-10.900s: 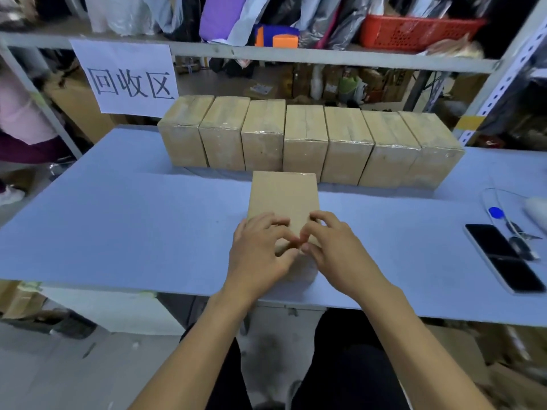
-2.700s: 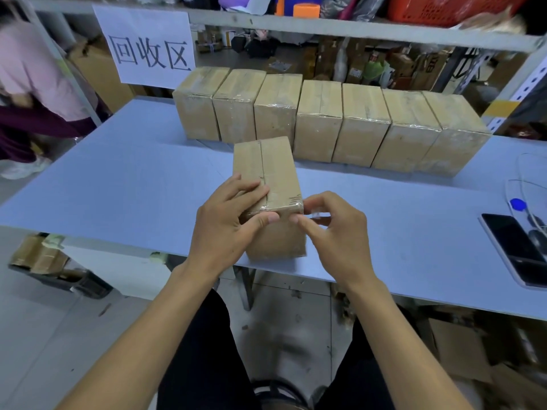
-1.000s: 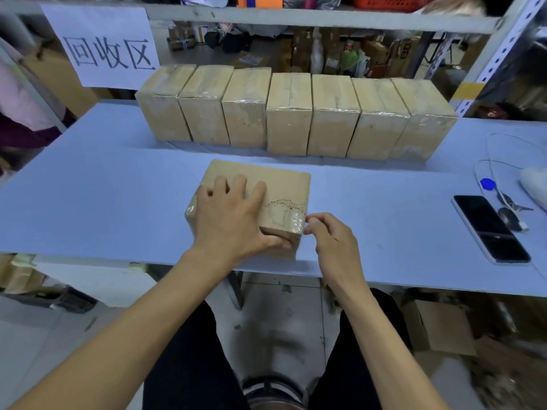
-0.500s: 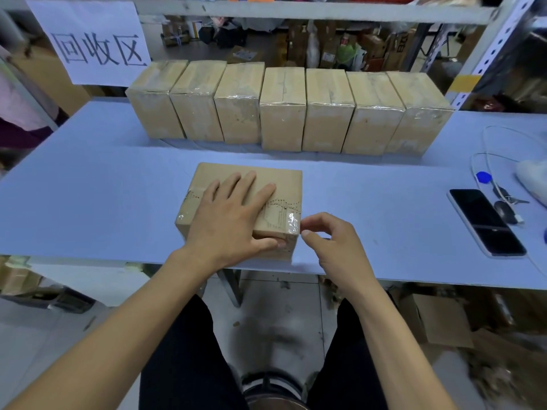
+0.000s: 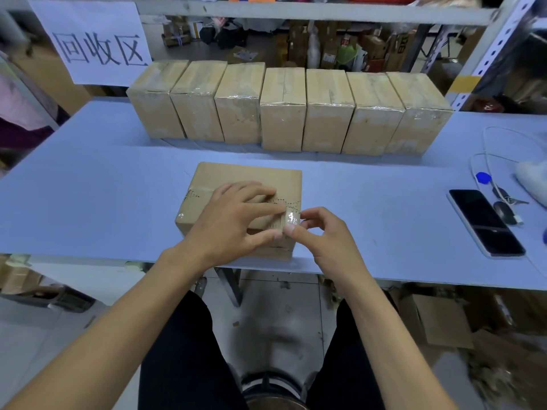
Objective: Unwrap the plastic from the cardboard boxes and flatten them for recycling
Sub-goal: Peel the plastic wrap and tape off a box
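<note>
Cardboard box (image 5: 236,179) lying flat near the front edge of the blue tabletop (image 5: 88,187), long side across the view, well forward of the row. Brown, closed, wrapped in clear plastic film (image 5: 291,216) that glints at the near right corner, with a printed dotted strip running across the top face. No flap raised; box not yet flattened.

Left hand (image 5: 233,216) spread over the top, fingers straight and pressing down, thumb along the near side: likely there to pin the box so it cannot slide while the film is worked. Right hand (image 5: 322,232) at the near right corner, fingers curled, thumb and forefinger meeting at the shiny patch of film; appears to pinch a loose edge there, probably hunting for a start to the peel. Whether any film has lifted yet, cannot tell.

Behind, a row of seven wrapped boxes (image 5: 282,110) standing upright side by side across the tabletop, film wrinkled over their top edges, none opened.

Further out: a black smartphone (image 5: 485,221) to the right, keys (image 5: 506,199) and a white cable (image 5: 488,143) just beyond it. At back left, a paper sign (image 5: 88,42) with handwritten characters hanging from the shelf rail.
</note>
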